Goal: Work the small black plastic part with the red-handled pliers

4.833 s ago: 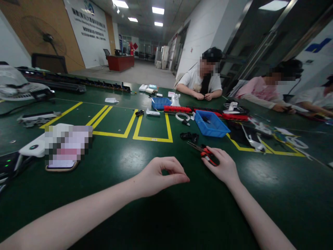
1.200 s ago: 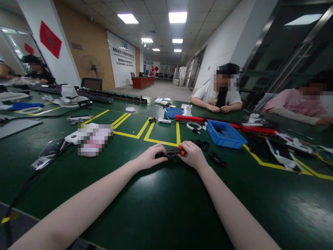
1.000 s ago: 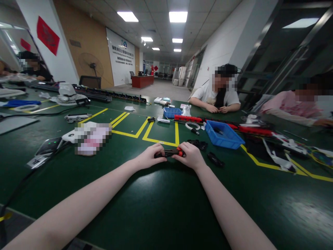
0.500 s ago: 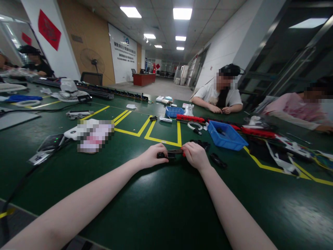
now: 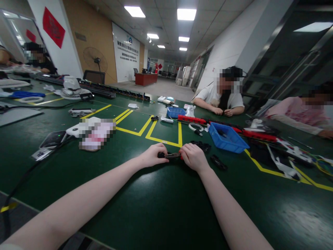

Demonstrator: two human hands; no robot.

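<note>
Over the green table (image 5: 145,211), my left hand (image 5: 153,155) is closed on a small black cable piece (image 5: 161,155), whose far part is hidden by the fingers. My right hand (image 5: 193,157) grips red-handled pliers (image 5: 172,156), with most of the handles covered by the fingers. The metal jaws point left and reach the black piece; whether they are clamped on it I cannot make out. Just beyond the right hand lies a heap of black cables (image 5: 201,146). A separate black cable bundle (image 5: 218,162) rests to its right.
A blue bin (image 5: 227,139) stands to the right, and a smaller blue bin (image 5: 176,112) farther back. Red strips (image 5: 192,119) run behind them. A phone (image 5: 95,137) and a white device (image 5: 75,129) lie left. Two people sit across on the right.
The pliers' jaws have turned and now lie against the black piece at my left hand. Both hands stay close together in nearly the same place. The view has shifted slightly.
</note>
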